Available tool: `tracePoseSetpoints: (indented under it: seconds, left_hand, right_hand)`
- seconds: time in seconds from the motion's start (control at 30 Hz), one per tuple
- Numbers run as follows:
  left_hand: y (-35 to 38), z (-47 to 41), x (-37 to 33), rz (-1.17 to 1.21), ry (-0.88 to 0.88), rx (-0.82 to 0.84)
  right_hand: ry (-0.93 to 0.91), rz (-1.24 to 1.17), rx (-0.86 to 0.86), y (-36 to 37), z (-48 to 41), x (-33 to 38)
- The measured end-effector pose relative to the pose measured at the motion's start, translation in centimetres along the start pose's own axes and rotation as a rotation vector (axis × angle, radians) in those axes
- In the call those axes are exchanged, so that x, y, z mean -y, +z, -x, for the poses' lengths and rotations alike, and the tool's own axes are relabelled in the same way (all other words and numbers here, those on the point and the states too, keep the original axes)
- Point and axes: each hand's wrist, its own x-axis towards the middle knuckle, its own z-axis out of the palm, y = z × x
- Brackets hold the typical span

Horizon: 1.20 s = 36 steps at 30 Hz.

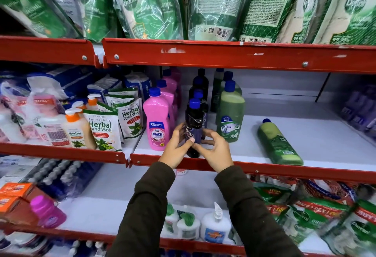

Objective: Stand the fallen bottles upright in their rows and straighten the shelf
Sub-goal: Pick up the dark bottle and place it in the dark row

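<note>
Cupping the dark bottle (195, 128): left hand (176, 148), right hand (214, 151).

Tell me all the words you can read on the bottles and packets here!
"SHAKTI", "2X CLEANING": pink plastic bottle with a blue cap.
"BACTIN FLOOR CLEANER": upright green plastic bottle.
"Anti Bacterial Herbal Hand Wash": white and green pouch.
"Dettol", "ORIGINAL", "LIQUID HANDWASH", "99.9%": green refill pouch on the top shelf.
"Herbal": cream pump bottle with an orange top.
Partly hidden, ending "TIN": dark bottle between both hands.
Too blurred: fallen green bottle.

White shelf (305, 134) carries upright bottle rows (157, 122) and one fallen green bottle (279, 143)
</note>
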Motion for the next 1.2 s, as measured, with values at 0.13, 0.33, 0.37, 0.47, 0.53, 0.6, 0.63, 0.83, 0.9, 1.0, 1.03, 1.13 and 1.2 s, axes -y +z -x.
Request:
tracePoseSetpoints:
  seconds: [0.13,0.33,0.37,0.47,0.53,0.6,0.63,0.83,0.9,1.0,1.03,1.13,1.2]
  left_hand:
    - [-0.1,0.2,-0.2,0.024,0.042,-0.104]
    - [1.0,0.2,0.0,-0.017,0.079,-0.267]
    - [1.3,0.2,0.0,-0.027,0.08,-0.298]
    - [1.7,0.1,0.2,-0.031,0.085,-0.362]
    - [1.9,0.1,0.3,-0.039,0.095,-0.399]
    - [2.2,0.3,0.4,-0.069,0.106,-0.474]
    - [2.6,0.6,0.3,-0.081,0.122,-0.519]
    - [5.9,1.4,-1.6,-0.137,0.35,-0.69]
    - [8.0,1.2,-2.6,-0.148,0.414,-0.645]
    - [12.1,0.3,-3.7,-0.169,0.45,-0.519]
    - [13.7,-0.2,-3.8,-0.173,0.442,-0.471]
    - [17.9,-2.8,-3.2,-0.213,0.262,-0.253]
    - [20.5,-4.6,-2.5,-0.299,0.055,-0.103]
  right_hand:
    - [0.031,-0.105,-0.02,-0.3,-0.2,-0.5]
    - [0.035,-0.028,-0.091,-0.8,-0.9,-1.2]
    - [0.036,-0.023,-0.098,-0.8,-0.9,-1.2]
    - [0.036,-0.03,-0.108,-0.6,-0.7,-1.1]
    - [0.021,-0.014,-0.111,-0.6,-0.5,-1.0]
    - [0.006,-0.009,-0.113,-0.7,-0.2,-1.0]
    - [0.002,-0.012,-0.116,-1.0,-0.1,-1.1]
    - [-0.048,0.085,-0.275,-5.6,0.2,-1.6]
    - [-0.035,0.079,-0.316,-8.2,0.2,-1.9]
    - [-0.028,0.21,-0.395,-12.6,0.3,-3.0]
    - [-0.006,0.267,-0.436,-14.2,0.3,-3.6]
    - [0.156,0.394,-0.493,-18.5,-0.1,-5.6]
    - [0.325,0.47,-0.395,-20.7,-0.4,-6.7]
